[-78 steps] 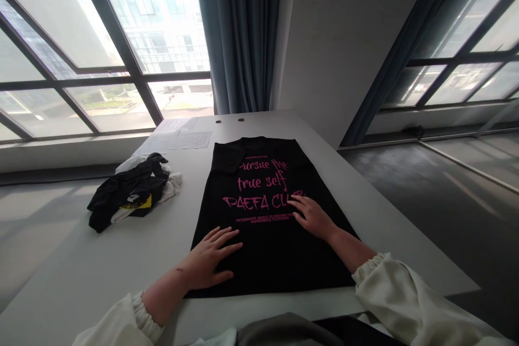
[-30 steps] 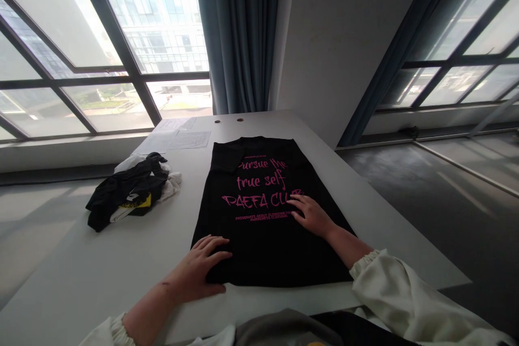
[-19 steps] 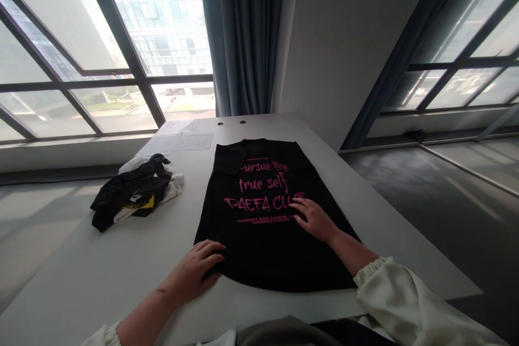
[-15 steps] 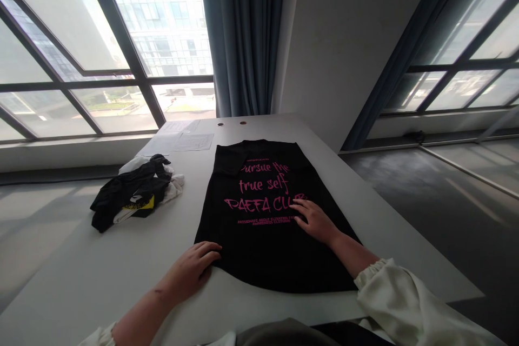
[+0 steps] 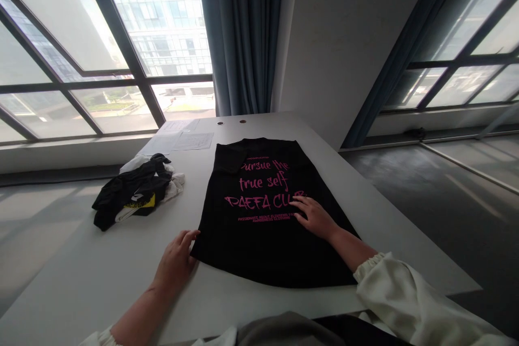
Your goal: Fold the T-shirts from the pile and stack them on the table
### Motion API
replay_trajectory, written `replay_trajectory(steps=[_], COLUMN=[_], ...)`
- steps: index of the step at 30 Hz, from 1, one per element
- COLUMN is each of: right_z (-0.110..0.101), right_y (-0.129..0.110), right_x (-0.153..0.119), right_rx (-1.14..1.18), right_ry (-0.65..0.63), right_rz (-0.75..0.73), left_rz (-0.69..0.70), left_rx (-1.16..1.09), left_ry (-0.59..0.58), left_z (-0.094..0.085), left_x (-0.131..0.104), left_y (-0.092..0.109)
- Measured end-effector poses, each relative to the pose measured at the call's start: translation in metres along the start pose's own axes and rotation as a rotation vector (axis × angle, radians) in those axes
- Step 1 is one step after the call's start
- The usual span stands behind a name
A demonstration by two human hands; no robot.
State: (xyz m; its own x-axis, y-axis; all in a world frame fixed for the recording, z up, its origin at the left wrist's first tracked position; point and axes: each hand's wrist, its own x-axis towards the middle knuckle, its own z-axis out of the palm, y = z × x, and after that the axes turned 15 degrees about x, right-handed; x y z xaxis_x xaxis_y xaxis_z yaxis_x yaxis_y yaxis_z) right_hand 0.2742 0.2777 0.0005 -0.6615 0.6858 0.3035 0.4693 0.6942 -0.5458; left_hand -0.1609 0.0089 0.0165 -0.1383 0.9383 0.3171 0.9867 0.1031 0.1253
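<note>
A black shirt with pink lettering lies flat on the white table, its hem towards me. One sleeve is folded inward over the upper left of the shirt. At the lower left corner of the shirt, my left hand has its fingers together at the edge of the cloth, closed on it. My right hand rests on the right part of the print with its fingers spread, covering some of the letters.
A crumpled pile of black and white clothes lies on the table's left side. Behind it are paper sheets. Two round holes mark the far edge, with a curtain beyond.
My left hand has moved left, from lying over the shirt's lower left corner to gripping its side edge. That corner has shifted slightly left. My right hand has stayed in place.
</note>
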Motion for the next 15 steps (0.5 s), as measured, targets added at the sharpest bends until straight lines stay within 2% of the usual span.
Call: replay_trajectory(steps=[3,10,15], right_z=[0.0,0.001,0.0], right_y=[0.0,0.0,-0.001], right_x=[0.0,-0.001,-0.001], right_rx=[0.001,-0.002,0.0], right_ry=[0.003,0.007,0.007], right_rz=[-0.009,-0.004,-0.005], left_rz=[-0.015,0.206,0.192], left_rx=[-0.038,-0.112,-0.109], left_ry=[-0.052,-0.103,-0.082], left_z=[0.0,-0.003,-0.001], left_x=[0.0,-0.009,-0.009], left_y=[-0.001,-0.004,-0.007])
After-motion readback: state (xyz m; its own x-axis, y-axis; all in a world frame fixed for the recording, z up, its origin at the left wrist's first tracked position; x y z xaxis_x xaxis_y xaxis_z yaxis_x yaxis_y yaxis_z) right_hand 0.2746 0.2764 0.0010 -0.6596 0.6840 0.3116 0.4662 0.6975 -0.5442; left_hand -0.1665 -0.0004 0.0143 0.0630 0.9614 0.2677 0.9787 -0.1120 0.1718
